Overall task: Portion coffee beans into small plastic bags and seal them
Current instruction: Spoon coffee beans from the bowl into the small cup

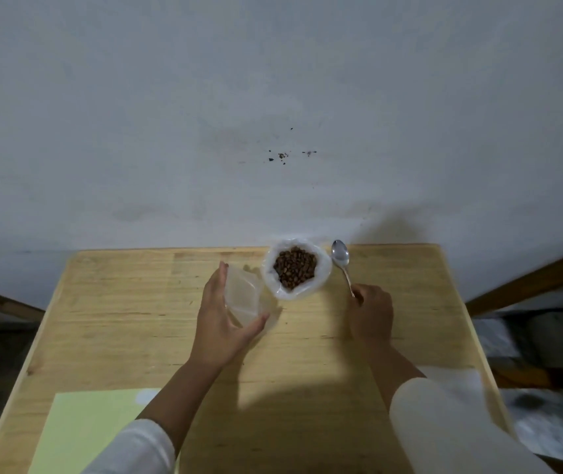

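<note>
Wooden bench (136,302): left hand (220,323) cradles small plastic bag (243,295); right hand (372,316) pinches spoon (341,261). Hold its mouth wide beside coffee beans (294,271), frame centre.

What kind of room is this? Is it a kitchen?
Hard to say. It looks like a plain room at home, not clearly a kitchen: a small wooden table pushed against a bare, stained wall, with only a bag of coffee beans and a spoon on it.
</note>
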The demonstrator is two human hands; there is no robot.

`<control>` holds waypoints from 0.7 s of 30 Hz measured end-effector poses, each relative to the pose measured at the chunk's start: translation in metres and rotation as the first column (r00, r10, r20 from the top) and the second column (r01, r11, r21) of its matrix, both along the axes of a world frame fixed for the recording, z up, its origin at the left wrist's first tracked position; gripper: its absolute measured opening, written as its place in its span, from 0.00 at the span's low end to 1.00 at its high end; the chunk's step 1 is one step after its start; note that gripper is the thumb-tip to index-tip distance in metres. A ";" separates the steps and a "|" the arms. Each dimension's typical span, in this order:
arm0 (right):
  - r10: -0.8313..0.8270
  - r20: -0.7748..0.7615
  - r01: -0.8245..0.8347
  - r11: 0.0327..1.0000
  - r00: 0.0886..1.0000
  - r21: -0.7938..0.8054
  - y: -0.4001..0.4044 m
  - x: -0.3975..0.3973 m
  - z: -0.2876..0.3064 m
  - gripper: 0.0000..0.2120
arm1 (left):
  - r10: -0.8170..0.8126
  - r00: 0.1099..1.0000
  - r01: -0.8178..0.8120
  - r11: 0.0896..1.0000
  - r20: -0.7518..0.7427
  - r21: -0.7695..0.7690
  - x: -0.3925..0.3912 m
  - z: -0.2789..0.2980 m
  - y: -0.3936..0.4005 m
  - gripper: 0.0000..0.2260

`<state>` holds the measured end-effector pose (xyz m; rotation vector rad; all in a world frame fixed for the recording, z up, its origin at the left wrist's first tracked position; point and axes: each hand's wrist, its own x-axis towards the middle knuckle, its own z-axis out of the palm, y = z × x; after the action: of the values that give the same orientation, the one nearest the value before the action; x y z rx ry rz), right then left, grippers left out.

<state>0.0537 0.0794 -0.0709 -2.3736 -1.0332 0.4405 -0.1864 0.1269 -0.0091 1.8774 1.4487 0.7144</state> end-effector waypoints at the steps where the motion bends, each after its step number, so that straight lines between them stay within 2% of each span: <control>1: -0.008 -0.015 0.008 1.000 1.000 0.009 0.001 0.000 -0.002 0.09 | 0.002 1.000 -0.002 1.000 -0.004 -0.008 0.001 -0.001 -0.001 0.51; 7: -0.174 -0.203 0.174 0.985 0.964 -0.014 0.004 -0.006 0.003 0.08 | -0.003 1.000 0.002 0.999 -0.016 -0.054 0.006 -0.004 -0.004 0.53; 12: -0.262 -0.317 0.340 0.914 0.912 0.220 0.001 -0.015 0.038 0.09 | -0.010 0.999 0.009 0.999 -0.032 -0.049 0.006 -0.009 -0.003 0.50; 14: -0.203 -0.337 0.308 0.905 0.919 0.294 0.000 -0.019 0.052 0.09 | -0.009 0.999 0.006 0.999 -0.044 -0.052 0.006 -0.012 -0.003 0.50; 17: -0.039 -0.336 0.166 0.919 0.941 0.358 -0.004 -0.030 0.071 0.05 | -0.017 0.999 0.015 0.998 -0.030 -0.063 0.008 -0.014 -0.005 0.49; 21: 0.207 -0.271 -0.044 0.861 0.940 0.506 -0.011 -0.047 0.085 0.09 | -0.025 1.000 0.024 0.997 -0.012 -0.074 0.010 -0.016 -0.007 0.49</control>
<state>0.0064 0.0685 0.0144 -1.7186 -1.0091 0.5135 -0.1766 0.1201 -0.0251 1.8436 1.4384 0.6300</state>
